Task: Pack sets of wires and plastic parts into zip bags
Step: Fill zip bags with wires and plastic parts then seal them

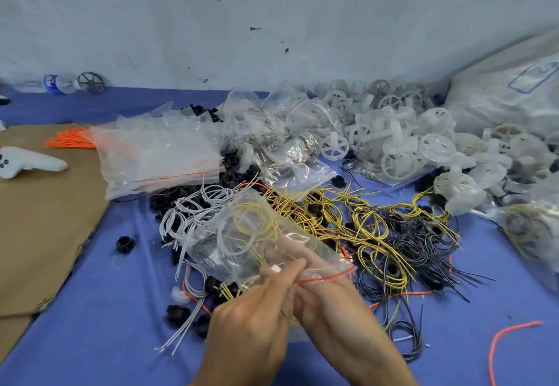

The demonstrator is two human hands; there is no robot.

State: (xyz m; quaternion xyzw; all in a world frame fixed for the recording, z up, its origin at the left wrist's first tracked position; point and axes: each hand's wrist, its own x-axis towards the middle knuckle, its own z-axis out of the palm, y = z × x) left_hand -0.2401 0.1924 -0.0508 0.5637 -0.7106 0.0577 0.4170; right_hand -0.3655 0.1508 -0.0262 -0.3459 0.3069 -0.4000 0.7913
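Note:
A clear zip bag (251, 234) with a red seal strip hangs above the blue cloth, holding yellow and white wire coils and a dark part. My left hand (257, 313) pinches the bag's near edge by the seal. My right hand (329, 298) grips the same edge beside it, partly under the plastic. Loose white wires (187, 213) lie left of the bag. Yellow wires (357, 216) and black wires (420, 243) spread to the right. Black plastic parts (124, 243) are scattered among them.
A stack of empty zip bags (157, 149) lies behind. White plastic wheels (402, 140) heap at the back right beside filled bags (514, 98). Brown cardboard (45, 219) with a white controller (27, 163) covers the left. A water bottle (57, 83) lies by the wall.

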